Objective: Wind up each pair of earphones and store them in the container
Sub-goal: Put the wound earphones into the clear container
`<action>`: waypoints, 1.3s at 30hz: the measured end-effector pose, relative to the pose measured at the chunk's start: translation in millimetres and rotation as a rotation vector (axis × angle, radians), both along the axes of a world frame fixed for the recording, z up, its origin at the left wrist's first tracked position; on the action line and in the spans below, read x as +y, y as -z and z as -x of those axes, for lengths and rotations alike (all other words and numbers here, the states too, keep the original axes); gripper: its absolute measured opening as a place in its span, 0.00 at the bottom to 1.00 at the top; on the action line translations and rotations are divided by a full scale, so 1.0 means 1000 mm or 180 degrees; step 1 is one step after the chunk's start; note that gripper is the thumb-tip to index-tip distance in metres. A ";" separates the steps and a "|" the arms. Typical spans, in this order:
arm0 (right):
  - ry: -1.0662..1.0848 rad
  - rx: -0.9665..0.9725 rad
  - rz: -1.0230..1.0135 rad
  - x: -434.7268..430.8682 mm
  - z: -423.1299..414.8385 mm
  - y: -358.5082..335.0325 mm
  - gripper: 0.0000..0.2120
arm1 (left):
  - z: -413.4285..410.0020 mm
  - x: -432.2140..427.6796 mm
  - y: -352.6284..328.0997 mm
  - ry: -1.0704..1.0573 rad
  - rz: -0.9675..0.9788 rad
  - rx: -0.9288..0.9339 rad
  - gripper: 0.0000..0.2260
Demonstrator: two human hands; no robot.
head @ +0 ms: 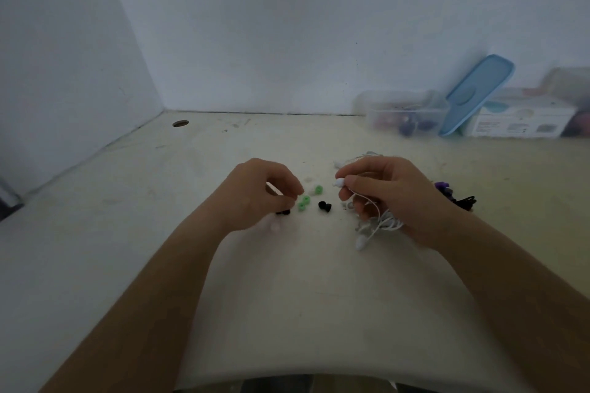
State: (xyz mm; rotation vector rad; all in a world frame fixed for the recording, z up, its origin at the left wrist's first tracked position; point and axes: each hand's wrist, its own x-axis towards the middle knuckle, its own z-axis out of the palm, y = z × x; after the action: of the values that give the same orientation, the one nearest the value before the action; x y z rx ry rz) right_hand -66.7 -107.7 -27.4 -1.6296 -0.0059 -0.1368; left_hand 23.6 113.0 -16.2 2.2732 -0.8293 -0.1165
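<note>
Clutching tangled white wired earphones (381,224) in my right hand (392,195), I should untangle first with my left hand (260,193), nine o'clock, its hold unclear.

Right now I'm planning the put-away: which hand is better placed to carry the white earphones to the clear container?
Right. The right hand holds the white earphones, and the clear container stands at the far right, on that hand's side. The left hand is down at a black ear tip.
</note>
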 end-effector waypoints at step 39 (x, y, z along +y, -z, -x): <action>-0.0023 -0.0237 0.0164 0.006 0.010 -0.010 0.04 | 0.026 -0.022 -0.004 0.0287 0.2053 0.1412 0.14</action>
State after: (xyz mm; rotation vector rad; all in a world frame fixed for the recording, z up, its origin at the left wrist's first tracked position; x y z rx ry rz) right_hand -76.9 -101.9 -17.3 -1.6751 -0.0729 -0.1931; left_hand -2.4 91.1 -12.2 1.5265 -0.6147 -0.3296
